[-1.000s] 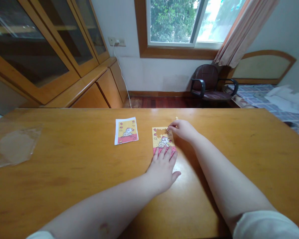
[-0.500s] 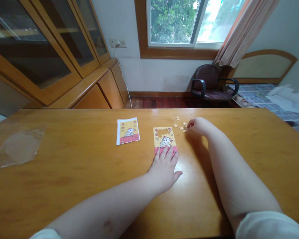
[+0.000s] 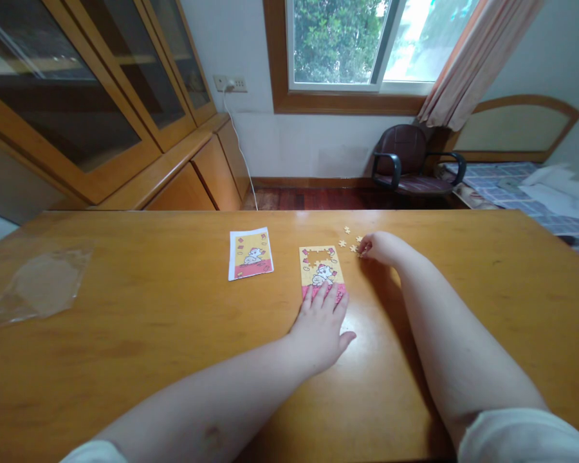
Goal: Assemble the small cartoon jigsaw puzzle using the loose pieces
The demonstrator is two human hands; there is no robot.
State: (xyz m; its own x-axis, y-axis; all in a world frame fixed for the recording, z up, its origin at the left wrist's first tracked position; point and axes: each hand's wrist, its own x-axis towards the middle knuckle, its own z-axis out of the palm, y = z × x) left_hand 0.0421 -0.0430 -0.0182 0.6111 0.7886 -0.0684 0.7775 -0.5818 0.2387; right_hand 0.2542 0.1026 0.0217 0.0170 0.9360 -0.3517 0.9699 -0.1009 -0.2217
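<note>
A small jigsaw puzzle (image 3: 322, 275) lies on the wooden table, yellow above and pink below, with a white cartoon animal in the middle and a gap near its top. My left hand (image 3: 321, 331) rests flat with fingers spread over the puzzle's pink lower edge. To the right of the puzzle, my right hand (image 3: 380, 248) reaches down among several loose puzzle pieces (image 3: 342, 244). Its fingers are pinched together at the table surface; what lies between them is hidden. Left of the puzzle is a printed picture card (image 3: 251, 255) with the same design and a white border.
A clear plastic bag (image 3: 36, 283) lies on the left of the table (image 3: 149, 334). Beyond the far edge stand a dark office chair (image 3: 405, 157) and a bed with a checked sheet (image 3: 492, 183). A glass-door cabinet (image 3: 125, 128) is at the left.
My right hand has shifted slightly nearer over the loose pieces, covering more of them. My left hand stays on the puzzle. The whole view has moved a little.
</note>
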